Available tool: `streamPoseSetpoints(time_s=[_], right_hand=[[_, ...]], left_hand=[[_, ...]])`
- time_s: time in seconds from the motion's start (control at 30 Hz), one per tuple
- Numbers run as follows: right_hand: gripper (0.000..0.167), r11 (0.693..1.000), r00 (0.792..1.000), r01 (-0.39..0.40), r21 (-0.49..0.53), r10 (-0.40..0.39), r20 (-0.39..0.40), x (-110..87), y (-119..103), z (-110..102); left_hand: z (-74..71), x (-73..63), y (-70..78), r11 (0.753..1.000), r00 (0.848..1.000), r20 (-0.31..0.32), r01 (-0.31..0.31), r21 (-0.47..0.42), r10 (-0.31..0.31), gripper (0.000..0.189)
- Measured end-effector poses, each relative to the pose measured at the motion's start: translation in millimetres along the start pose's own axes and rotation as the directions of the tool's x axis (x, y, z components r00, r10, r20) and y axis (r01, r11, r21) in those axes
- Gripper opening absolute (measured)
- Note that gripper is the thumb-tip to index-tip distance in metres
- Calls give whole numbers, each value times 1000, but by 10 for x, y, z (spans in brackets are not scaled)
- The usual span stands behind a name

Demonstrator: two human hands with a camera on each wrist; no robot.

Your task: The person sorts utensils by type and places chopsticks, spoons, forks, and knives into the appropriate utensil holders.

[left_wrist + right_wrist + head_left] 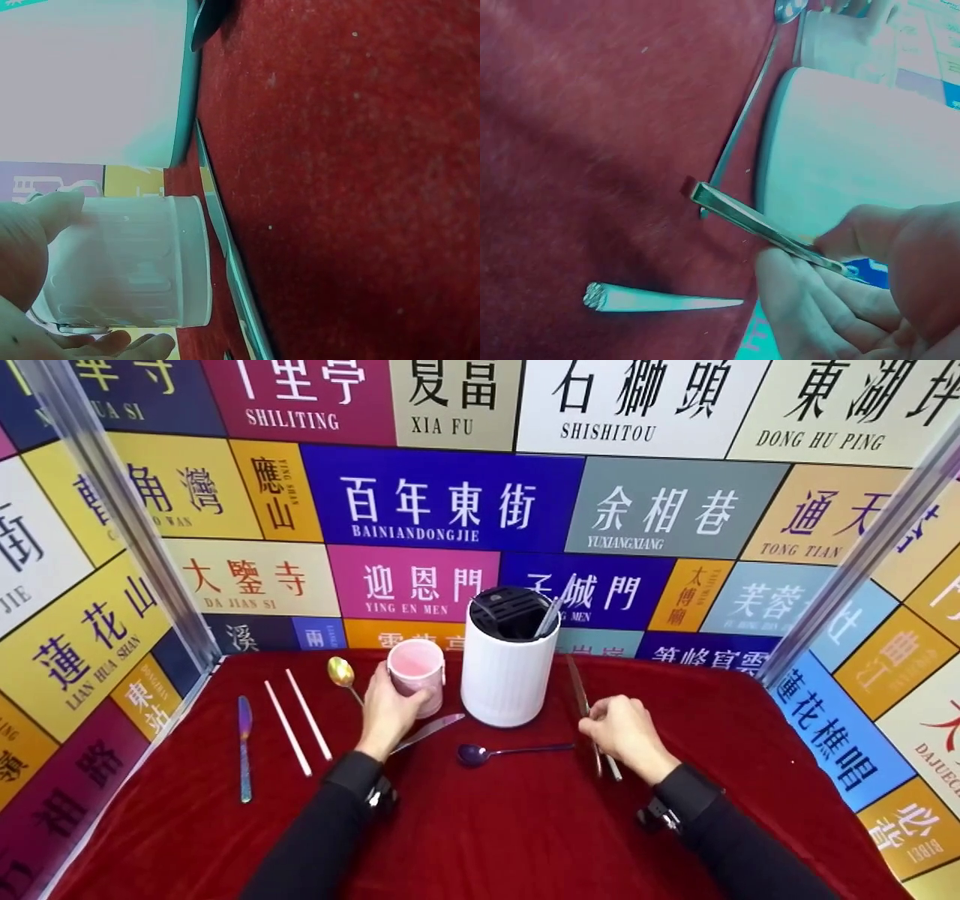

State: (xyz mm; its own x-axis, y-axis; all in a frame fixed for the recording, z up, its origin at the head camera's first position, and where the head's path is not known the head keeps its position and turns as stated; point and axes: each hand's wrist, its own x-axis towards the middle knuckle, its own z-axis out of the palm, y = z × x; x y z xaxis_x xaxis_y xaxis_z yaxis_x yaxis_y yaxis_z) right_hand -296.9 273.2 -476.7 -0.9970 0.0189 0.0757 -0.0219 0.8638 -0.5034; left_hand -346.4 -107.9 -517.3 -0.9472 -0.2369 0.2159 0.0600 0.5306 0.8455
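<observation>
My left hand (394,709) grips a pink cup (416,660) around its side, just left of a white utensil holder (510,682) with a black slotted top. In the left wrist view the cup (120,259) has its base toward the red cloth, close to a knife (236,277). On the other side of the holder, my right hand (622,731) pinches a slim metal knife (576,682) between thumb and fingers. The knife's handle (739,214) slants above the cloth in the right wrist view. Below it lies another utensil handle (660,298) with a patterned end.
A dark spoon (472,754) lies in front of the holder. At left on the red cloth (495,840) are an iridescent knife (244,742), two pale sticks (289,727) and a gold spoon (341,671). Sign-covered panels (442,502) stand behind.
</observation>
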Motion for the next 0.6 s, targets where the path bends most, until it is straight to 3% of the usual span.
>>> streamPoseSetpoints(time_s=[0.37,0.6], right_hand=[[10,984,974,143,107,-120,-193,-178,-336,-10],[12,959,947,191,209,-124,-296,-200,-453,-98]], left_hand=[[7,-4,-30,1000,1000,2,-11,5,11,89],[11,-1,-40,1000,1000,15,5,-1,-5,91]])
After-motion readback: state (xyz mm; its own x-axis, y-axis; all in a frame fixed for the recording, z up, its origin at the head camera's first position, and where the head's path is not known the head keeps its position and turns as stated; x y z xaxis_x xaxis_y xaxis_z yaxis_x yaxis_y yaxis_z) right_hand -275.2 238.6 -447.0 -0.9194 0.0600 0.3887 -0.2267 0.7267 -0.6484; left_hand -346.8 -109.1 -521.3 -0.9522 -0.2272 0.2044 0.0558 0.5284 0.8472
